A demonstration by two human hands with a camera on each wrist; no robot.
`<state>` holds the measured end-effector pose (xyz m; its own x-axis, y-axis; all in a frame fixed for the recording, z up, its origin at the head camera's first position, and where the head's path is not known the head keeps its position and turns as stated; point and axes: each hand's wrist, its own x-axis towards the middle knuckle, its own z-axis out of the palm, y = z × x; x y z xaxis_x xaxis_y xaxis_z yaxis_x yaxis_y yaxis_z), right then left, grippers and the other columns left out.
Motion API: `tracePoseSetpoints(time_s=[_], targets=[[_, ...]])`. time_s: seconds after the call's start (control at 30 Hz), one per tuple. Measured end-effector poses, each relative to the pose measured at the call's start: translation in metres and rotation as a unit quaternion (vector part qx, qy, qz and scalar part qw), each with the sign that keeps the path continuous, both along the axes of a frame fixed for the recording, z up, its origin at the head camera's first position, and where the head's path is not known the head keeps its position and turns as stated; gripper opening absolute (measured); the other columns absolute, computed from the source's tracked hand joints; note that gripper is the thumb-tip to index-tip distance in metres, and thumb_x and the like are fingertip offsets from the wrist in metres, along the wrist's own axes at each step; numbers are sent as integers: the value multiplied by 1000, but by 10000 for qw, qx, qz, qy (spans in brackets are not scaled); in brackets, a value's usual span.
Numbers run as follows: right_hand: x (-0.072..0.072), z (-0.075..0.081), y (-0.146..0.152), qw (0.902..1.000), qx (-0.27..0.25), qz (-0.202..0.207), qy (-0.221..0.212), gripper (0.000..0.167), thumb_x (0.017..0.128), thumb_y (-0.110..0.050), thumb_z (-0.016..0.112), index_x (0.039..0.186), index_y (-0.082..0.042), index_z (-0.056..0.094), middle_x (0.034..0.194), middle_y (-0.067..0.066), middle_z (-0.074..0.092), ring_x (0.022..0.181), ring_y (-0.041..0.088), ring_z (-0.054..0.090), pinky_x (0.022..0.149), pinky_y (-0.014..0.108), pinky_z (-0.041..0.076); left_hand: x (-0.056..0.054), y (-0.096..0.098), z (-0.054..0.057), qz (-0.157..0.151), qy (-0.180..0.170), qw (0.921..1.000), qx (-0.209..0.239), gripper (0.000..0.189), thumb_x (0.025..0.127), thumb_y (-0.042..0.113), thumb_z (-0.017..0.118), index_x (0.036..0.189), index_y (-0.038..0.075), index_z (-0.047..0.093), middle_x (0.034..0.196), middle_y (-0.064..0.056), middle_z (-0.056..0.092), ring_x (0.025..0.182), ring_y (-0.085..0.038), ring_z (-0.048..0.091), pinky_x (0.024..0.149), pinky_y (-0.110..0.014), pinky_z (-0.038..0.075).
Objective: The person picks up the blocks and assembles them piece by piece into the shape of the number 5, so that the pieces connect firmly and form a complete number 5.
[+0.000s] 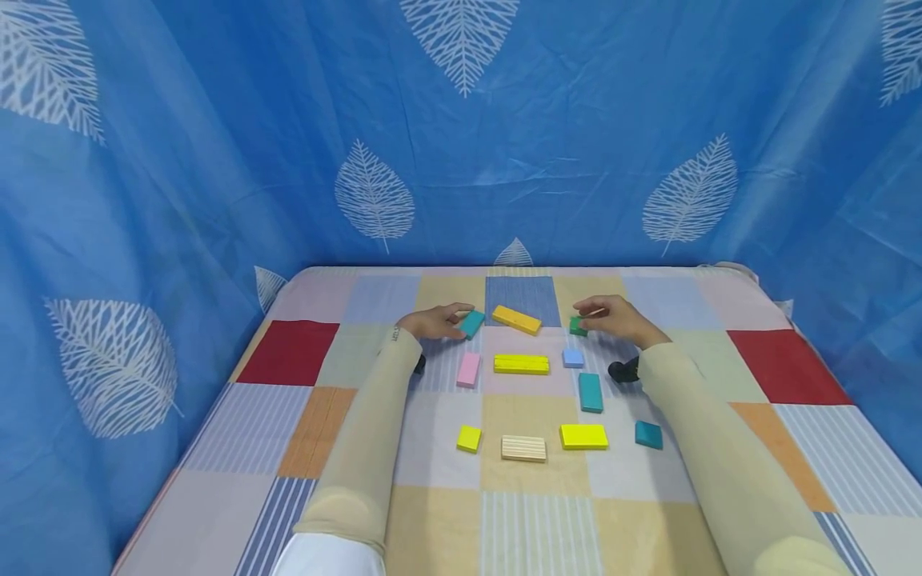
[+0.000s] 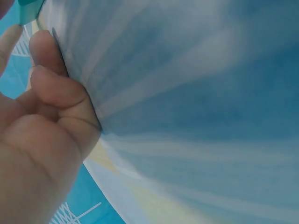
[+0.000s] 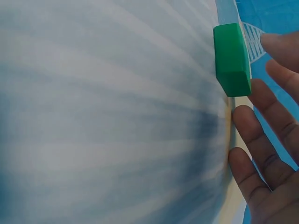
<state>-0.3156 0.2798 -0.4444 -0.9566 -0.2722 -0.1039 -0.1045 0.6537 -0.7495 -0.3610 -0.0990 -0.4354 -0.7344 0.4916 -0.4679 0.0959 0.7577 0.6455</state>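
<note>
My left hand [image 1: 434, 322] pinches a teal rectangular block [image 1: 471, 325] at the far side of the cloth. The left wrist view catches only a corner of that teal block [image 2: 29, 11] at its top left, with fingertips against it; the other fingers are curled. Over a small green block [image 1: 578, 326], my right hand [image 1: 618, 318] has its thumb and fingers spread. In the right wrist view the green block [image 3: 232, 59] stands on the cloth just beside the fingertips [image 3: 261, 95], and the thumb is apart from it. An orange block [image 1: 516, 320] lies between the hands.
Nearer lie a pink block [image 1: 468, 370], yellow blocks [image 1: 521, 365], a small blue block [image 1: 573, 358], a teal block [image 1: 591, 393], a ridged wooden block [image 1: 523, 449] and a dark teal block [image 1: 648, 434]. A patchwork cloth [image 1: 533, 528] covers the table; a blue curtain [image 1: 576, 104] surrounds it.
</note>
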Motion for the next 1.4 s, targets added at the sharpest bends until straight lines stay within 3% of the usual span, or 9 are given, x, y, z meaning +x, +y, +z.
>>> tracePoseSetpoints(time_s=[0.2,0.4,0.8,1.2,1.4], targets=[[-6,4,-8,9999,-10,97,-67,46,105,-7,68,146,12,57,147,35,58,133,53,56,116,64,44,5,-4,6,23,18,10000,94,71,112,20,60,174,20,24,175,-21,29,162,-36,29,129,-51,26],[-10,2,-15,9998,172,70,-113,46,105,-9,70,145,11,59,144,34,60,133,52,56,115,62,45,4,-1,2,75,61,9999,-37,70,112,24,60,173,23,26,175,-20,31,161,-36,30,129,-53,28],[-14,12,-42,9988,333,261,-233,44,104,-8,70,142,12,61,144,32,62,134,50,58,116,61,45,5,0,3,147,30,9998,133,69,112,20,60,173,20,27,175,-19,29,162,-34,28,129,-50,27],[-19,7,-67,9980,487,189,-366,45,100,-15,77,137,9,67,137,28,67,125,43,62,114,57,48,6,3,3,338,29,9994,11,70,111,22,62,173,25,30,174,-18,32,160,-36,31,129,-53,26],[-20,5,-79,9950,936,-17,-337,41,95,-21,82,127,2,75,122,19,73,113,37,60,111,64,35,4,2,1,391,-2,9992,-11,70,111,22,63,172,26,30,174,-18,33,161,-35,31,129,-52,27]])
